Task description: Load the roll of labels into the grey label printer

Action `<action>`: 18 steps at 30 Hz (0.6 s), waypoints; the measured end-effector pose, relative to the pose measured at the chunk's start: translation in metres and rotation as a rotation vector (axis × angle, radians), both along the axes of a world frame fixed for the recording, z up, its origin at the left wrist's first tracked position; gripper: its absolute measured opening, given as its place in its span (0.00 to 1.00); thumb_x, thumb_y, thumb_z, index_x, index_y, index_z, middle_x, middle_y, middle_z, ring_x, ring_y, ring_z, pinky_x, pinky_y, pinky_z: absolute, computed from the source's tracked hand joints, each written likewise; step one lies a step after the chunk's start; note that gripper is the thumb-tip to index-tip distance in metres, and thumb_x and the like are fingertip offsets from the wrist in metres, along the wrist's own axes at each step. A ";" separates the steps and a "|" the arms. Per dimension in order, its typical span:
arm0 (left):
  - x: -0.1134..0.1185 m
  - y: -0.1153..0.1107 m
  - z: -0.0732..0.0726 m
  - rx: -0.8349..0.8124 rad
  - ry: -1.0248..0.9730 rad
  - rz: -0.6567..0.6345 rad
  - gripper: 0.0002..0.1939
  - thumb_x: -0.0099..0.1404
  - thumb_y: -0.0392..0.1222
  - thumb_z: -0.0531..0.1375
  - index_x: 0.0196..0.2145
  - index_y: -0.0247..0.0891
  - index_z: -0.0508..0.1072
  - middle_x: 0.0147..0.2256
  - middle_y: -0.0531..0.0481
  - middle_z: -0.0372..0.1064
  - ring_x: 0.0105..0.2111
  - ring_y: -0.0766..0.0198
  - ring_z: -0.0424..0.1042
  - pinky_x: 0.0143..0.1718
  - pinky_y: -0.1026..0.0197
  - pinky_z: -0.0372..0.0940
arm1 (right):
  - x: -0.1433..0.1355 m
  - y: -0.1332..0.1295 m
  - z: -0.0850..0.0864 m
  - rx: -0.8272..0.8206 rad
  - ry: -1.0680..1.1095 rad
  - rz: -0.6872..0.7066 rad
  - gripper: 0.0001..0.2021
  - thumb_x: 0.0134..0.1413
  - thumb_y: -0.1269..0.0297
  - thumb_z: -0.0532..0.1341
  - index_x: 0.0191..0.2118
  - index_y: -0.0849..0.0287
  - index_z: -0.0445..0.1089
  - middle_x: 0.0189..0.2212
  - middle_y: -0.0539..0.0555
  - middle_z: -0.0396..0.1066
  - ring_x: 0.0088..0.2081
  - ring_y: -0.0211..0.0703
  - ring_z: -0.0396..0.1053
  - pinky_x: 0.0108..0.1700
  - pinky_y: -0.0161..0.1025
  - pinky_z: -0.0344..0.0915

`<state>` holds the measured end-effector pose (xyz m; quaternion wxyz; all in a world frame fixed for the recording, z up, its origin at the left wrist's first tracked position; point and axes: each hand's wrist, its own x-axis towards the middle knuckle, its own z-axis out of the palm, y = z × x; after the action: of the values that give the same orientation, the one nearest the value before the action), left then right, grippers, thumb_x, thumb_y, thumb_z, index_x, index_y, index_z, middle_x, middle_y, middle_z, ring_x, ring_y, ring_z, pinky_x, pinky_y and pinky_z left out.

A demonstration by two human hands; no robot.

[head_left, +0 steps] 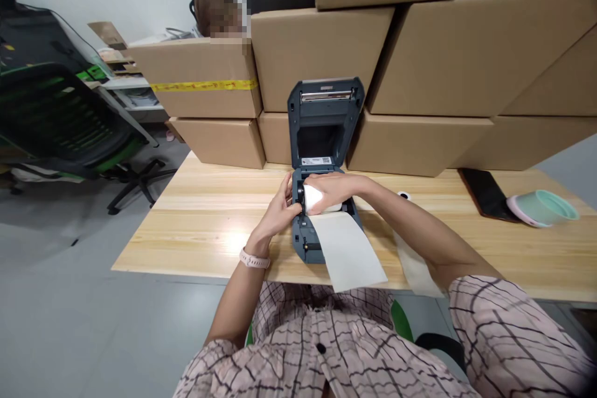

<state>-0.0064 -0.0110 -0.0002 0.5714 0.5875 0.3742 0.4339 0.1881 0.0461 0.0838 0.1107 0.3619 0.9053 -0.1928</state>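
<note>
We record the white cylindrical paper roll (309, 199) seated in the bay of a dark blue-grey plastic label printer (326, 121), lid raised, near the middle of the front edge of the pale wooden worktop (186, 224). Our right hand (332, 189) is wrapped over the roll from above, holding it. Our left hand (280, 208) lies at the printer's left wall, thumb reaching in toward the roll's left end, fingers apart from it; we cannot tell whether it grips anything. A white paper strip (349, 252) runs from the roll to the worktop's front edge. Right of it, partly behind our forearm, we note a second pale strip (415, 267). Toward the right edge: a flat black phone (487, 193), touching a mint-green and pink round cup (543, 208). Stacked brown cardboard boxes (424, 143) line the back edge; beyond them, a person's head (208, 9).
</note>
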 end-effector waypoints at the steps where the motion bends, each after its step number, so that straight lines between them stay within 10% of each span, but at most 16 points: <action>1: 0.000 0.000 0.000 0.007 -0.004 -0.001 0.55 0.56 0.33 0.60 0.75 0.44 0.36 0.73 0.37 0.49 0.69 0.49 0.57 0.69 0.45 0.53 | 0.000 -0.001 -0.001 0.001 0.005 0.000 0.36 0.51 0.39 0.65 0.58 0.62 0.66 0.55 0.66 0.70 0.54 0.65 0.72 0.51 0.52 0.68; 11: 0.003 -0.004 0.005 0.051 -0.017 -0.003 0.48 0.59 0.34 0.61 0.74 0.42 0.47 0.72 0.41 0.52 0.70 0.49 0.56 0.71 0.45 0.50 | 0.049 -0.085 0.008 0.104 0.348 0.119 0.27 0.70 0.48 0.54 0.68 0.53 0.63 0.70 0.59 0.60 0.70 0.56 0.56 0.69 0.57 0.56; 18: 0.003 -0.005 0.006 0.076 0.010 0.015 0.45 0.61 0.36 0.61 0.72 0.42 0.50 0.73 0.41 0.49 0.71 0.49 0.53 0.72 0.45 0.49 | 0.058 -0.141 -0.021 0.117 0.342 0.053 0.33 0.66 0.42 0.57 0.71 0.48 0.59 0.74 0.56 0.48 0.74 0.57 0.47 0.71 0.60 0.55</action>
<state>-0.0037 -0.0165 0.0056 0.5436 0.6080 0.3648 0.4491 0.2460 -0.0946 0.0624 -0.0611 0.3058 0.9297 -0.1958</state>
